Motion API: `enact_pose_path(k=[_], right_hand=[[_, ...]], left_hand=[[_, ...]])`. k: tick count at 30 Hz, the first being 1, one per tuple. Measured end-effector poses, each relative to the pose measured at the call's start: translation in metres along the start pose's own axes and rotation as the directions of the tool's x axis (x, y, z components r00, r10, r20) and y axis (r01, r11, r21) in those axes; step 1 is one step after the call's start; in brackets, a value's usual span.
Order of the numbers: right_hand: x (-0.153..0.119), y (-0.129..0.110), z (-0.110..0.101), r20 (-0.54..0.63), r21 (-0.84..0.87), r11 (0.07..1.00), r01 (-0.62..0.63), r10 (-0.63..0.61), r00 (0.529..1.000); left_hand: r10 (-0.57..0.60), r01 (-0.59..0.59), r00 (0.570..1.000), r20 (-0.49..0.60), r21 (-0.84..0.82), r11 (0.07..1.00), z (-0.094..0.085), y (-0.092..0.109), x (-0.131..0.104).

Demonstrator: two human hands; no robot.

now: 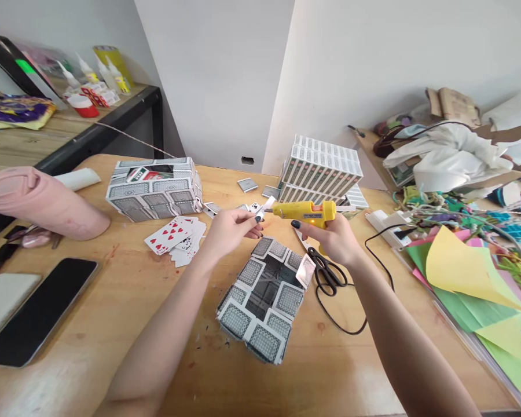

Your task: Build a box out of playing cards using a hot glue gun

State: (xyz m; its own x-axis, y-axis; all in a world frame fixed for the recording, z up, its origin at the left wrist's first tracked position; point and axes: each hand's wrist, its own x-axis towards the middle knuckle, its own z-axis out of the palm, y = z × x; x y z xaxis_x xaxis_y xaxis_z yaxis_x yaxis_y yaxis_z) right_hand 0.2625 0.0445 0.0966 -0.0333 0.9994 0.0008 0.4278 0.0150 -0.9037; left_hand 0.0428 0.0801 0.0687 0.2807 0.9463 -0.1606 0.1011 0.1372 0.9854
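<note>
Between the fingertips of my left hand (234,229) is a small white playing card (267,207), seen nearly edge-on. My right hand (336,237) grips a yellow glue gun (306,211) whose nozzle points left and meets or nearly meets the card. Below both hands lies a box built of playing cards (267,298), with an opening in its top and one card tilted up at its right corner. Black-handled scissors (330,272) rest beside that box, under my right hand. Loose playing cards (169,236) lie face up to the left of my left hand.
Another card-built box (156,191) stands at the back left, stacked card packs (321,168) at the back right. A phone (43,310) and a pink roll (47,202) are on the left. Coloured paper (464,278), a power strip (388,227) and a black cord (380,260) lie right.
</note>
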Motion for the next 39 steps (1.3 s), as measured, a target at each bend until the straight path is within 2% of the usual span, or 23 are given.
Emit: enact_pose_path(k=[10,21,26,30,33,36,39], right_hand=[[-0.002,-0.001,0.0,0.003,-0.009,0.998,-0.057,0.057,0.998],[0.0,-0.003,-0.004,-0.074,-0.021,1.0,-0.018,0.017,0.997],[-0.002,-0.005,-0.006,-0.11,-0.077,0.996,-0.044,0.035,0.993],[-0.002,-0.004,-0.006,-0.136,-0.19,0.981,-0.025,-0.001,0.991],[0.005,0.004,-0.005,-0.151,-0.351,0.936,0.04,-0.099,0.983],[0.018,0.024,-0.006,-0.142,-0.547,0.833,0.085,-0.193,0.971],[0.031,0.052,-0.007,-0.096,-0.707,0.706,0.044,-0.157,0.983]], left_hand=[[0.036,-0.036,0.999,0.004,0.045,0.998,0.001,0.002,-0.002],[0.096,-0.098,0.995,0.025,0.114,0.989,-0.001,0.005,-0.006],[0.114,-0.118,0.993,0.036,0.155,0.981,-0.003,0.006,-0.008],[0.125,-0.132,0.991,0.048,0.154,0.979,-0.004,0.008,-0.012],[0.142,-0.149,0.988,0.065,0.13,0.98,-0.005,0.013,-0.017],[0.127,-0.134,0.99,0.069,0.104,0.986,-0.008,0.019,-0.022],[0.101,-0.106,0.993,0.064,0.078,0.991,-0.012,0.023,-0.025]])
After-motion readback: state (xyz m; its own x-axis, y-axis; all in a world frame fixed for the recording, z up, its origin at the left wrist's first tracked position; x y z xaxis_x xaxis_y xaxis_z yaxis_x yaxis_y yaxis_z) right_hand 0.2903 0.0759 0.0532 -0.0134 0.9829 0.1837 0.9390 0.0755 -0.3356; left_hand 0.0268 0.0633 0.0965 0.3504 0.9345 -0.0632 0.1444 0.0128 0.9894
